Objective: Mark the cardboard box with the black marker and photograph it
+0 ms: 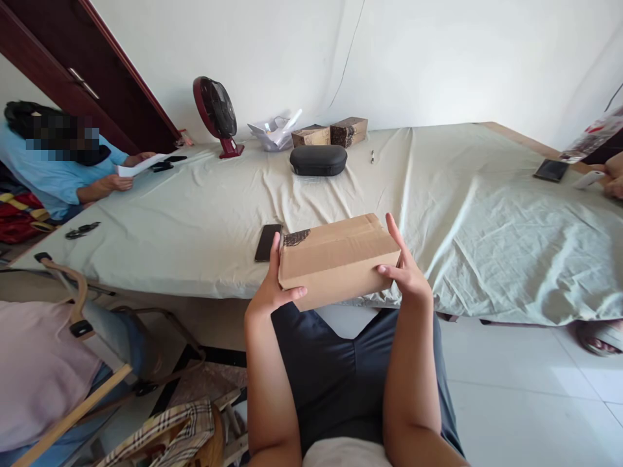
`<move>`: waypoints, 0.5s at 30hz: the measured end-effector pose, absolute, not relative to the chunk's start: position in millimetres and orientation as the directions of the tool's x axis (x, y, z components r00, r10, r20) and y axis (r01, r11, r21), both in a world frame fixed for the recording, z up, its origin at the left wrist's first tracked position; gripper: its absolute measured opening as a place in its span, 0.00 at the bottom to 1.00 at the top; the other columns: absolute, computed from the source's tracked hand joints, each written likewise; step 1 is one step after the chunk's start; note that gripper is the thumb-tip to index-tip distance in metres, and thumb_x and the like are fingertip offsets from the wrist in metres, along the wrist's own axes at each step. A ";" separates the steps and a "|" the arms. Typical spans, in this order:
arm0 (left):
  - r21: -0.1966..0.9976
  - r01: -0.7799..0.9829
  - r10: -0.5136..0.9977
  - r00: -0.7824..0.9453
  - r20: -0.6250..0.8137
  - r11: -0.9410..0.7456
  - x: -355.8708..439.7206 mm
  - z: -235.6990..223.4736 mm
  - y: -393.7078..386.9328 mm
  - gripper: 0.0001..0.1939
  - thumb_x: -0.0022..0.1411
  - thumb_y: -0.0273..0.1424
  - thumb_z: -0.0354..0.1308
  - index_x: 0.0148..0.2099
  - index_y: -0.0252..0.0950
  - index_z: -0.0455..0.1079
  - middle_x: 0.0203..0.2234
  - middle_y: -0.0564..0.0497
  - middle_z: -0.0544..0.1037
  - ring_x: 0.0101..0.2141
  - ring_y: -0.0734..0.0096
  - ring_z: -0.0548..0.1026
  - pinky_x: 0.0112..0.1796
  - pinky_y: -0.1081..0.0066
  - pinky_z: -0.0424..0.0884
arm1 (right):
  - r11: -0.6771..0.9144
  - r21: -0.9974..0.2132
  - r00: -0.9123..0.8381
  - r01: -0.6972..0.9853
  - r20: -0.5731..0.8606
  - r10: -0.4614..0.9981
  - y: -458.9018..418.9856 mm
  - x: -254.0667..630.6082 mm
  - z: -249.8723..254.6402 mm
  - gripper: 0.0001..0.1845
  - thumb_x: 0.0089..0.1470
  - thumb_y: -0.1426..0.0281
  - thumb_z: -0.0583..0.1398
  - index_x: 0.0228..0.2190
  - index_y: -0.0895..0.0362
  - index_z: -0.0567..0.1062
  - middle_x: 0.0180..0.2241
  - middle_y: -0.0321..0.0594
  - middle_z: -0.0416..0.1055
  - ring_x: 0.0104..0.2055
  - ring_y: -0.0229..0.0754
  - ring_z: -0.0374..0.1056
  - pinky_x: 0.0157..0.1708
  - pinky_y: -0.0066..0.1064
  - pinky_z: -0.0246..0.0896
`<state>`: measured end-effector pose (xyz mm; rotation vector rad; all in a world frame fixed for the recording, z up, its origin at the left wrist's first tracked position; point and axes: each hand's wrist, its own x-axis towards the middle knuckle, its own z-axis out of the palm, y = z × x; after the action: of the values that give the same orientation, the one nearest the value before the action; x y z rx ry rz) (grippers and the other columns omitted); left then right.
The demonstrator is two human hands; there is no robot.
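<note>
A brown cardboard box (338,253) with a dark scribbled patch on its top left corner is held up at the table's front edge, above my lap. My left hand (274,285) grips its left end, thumb on the near side. At the right end, my right hand (406,269) clasps it with the thumb on the near face and a finger pointing up. The far-side fingers of both hands are mostly hidden. Behind the box's left end lies a dark phone (267,242) on the cloth.
A pale cloth (195,259) covers the table. Toward the wall stand a red fan (217,113), a white plastic bag (277,133), two small cartons (349,131) and a black case (318,160). One person sits left holding paper (139,165); another person's hand (614,178) shows at right.
</note>
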<state>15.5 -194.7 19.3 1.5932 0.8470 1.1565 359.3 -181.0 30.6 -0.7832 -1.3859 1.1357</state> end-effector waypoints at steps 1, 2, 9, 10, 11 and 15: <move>0.948 0.011 0.907 0.295 0.301 -0.318 16.2 18.6 -194.1 0.73 0.53 0.44 0.78 0.81 0.57 0.25 0.74 0.41 0.60 0.72 0.44 0.63 0.72 0.40 0.56 | 0.326 -0.935 -0.156 -0.143 0.346 0.925 -181.6 359.7 30.8 0.64 0.47 0.52 0.77 0.76 0.38 0.52 0.78 0.35 0.54 0.79 0.62 0.50 0.79 0.57 0.41; 0.940 0.010 0.906 0.271 0.326 -0.341 17.2 17.2 -193.0 0.74 0.52 0.45 0.78 0.81 0.56 0.24 0.73 0.40 0.61 0.71 0.45 0.64 0.72 0.39 0.56 | 0.334 -0.932 -0.153 -0.141 0.354 0.923 -181.9 359.8 30.5 0.63 0.47 0.51 0.77 0.76 0.38 0.54 0.78 0.36 0.54 0.79 0.62 0.49 0.79 0.57 0.41; 0.818 -0.066 0.816 0.060 0.575 -0.572 28.6 -12.2 -177.9 0.70 0.54 0.51 0.74 0.80 0.60 0.25 0.70 0.44 0.67 0.65 0.51 0.73 0.68 0.46 0.67 | 0.366 -0.889 0.020 -0.276 0.376 0.926 -168.5 328.1 10.5 0.60 0.43 0.42 0.75 0.71 0.48 0.64 0.73 0.47 0.64 0.77 0.62 0.56 0.76 0.56 0.50; 0.819 -0.046 0.814 0.085 0.574 -0.573 31.1 -18.7 -175.3 0.72 0.53 0.52 0.75 0.80 0.60 0.23 0.70 0.44 0.67 0.66 0.51 0.72 0.69 0.46 0.66 | 0.374 -0.878 0.055 -0.298 0.375 0.925 -166.7 320.0 9.2 0.60 0.42 0.39 0.74 0.70 0.49 0.65 0.71 0.50 0.67 0.76 0.64 0.58 0.75 0.57 0.54; 0.835 -0.016 0.828 0.121 0.548 -0.550 33.6 -25.0 -172.8 0.73 0.53 0.53 0.75 0.79 0.60 0.20 0.72 0.43 0.65 0.68 0.50 0.71 0.69 0.45 0.65 | 0.384 -0.873 0.081 -0.299 0.378 0.922 -165.9 312.6 9.6 0.61 0.41 0.37 0.73 0.69 0.50 0.67 0.68 0.51 0.70 0.74 0.65 0.61 0.73 0.59 0.57; 0.910 0.154 0.922 0.057 0.382 -0.386 35.5 -33.6 -167.8 0.80 0.52 0.55 0.76 0.76 0.59 0.09 0.81 0.37 0.36 0.78 0.42 0.51 0.70 0.36 0.59 | 0.442 -0.889 0.051 -0.124 0.439 0.897 -172.6 298.9 25.7 0.60 0.39 0.39 0.75 0.68 0.48 0.68 0.63 0.50 0.75 0.72 0.65 0.64 0.73 0.59 0.58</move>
<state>35.5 -167.8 -33.6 1.6370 1.0962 1.3941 298.9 -172.6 25.7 -0.7878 -1.2795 0.9136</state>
